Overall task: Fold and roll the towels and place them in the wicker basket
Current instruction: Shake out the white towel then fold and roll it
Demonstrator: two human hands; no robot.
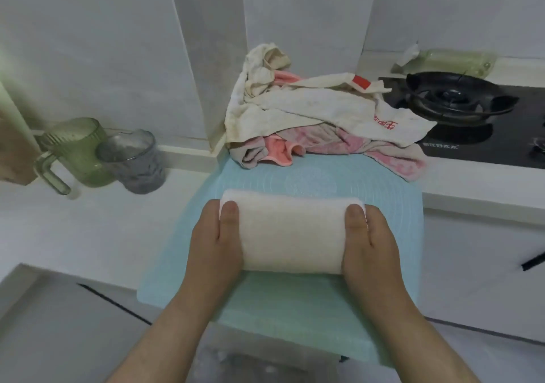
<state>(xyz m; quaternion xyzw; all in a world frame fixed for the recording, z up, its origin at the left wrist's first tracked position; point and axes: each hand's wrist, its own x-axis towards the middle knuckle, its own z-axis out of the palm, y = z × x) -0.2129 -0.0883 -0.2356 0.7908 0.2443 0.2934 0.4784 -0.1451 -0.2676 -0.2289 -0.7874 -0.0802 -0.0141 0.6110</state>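
We judge the roll nearly done: our left hand (pixel 215 235) and right hand (pixel 372 235) grip the ends of the white fluffy rolled towel (pixel 292 235) on the pale blue silicone mat (pixel 295 309), fingers seemingly curled underneath, and next we must carry it snugly to the unseen wicker basket.

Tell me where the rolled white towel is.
Head view, centre: the rolled white towel lies on the teal mat, left hand and right hand gripping its ends, the towel pile just beyond.
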